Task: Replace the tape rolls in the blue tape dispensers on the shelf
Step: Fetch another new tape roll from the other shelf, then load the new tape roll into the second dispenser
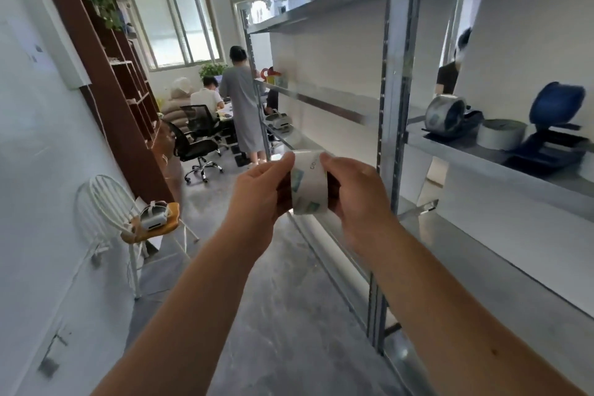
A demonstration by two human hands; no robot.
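Between the two raised hands, in the head view, a white tape roll (308, 185) with green printing is being held in the aisle, beside the metal shelf (501, 157). Left hand (257, 193) fingers are gripping its left side; right hand (356, 193) fingers are gripping its right side, thumb on top. On the shelf, an open blue tape dispenser (551, 135) is sitting beside a flat grey tape roll (499, 133) and a second dispenser (450, 117) carrying a roll.

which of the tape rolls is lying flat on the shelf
The pale roll between the two dispensers lies flat on the metal shelf, hole up. The roll left of it stands on edge, and the printed roll is held in both hands.
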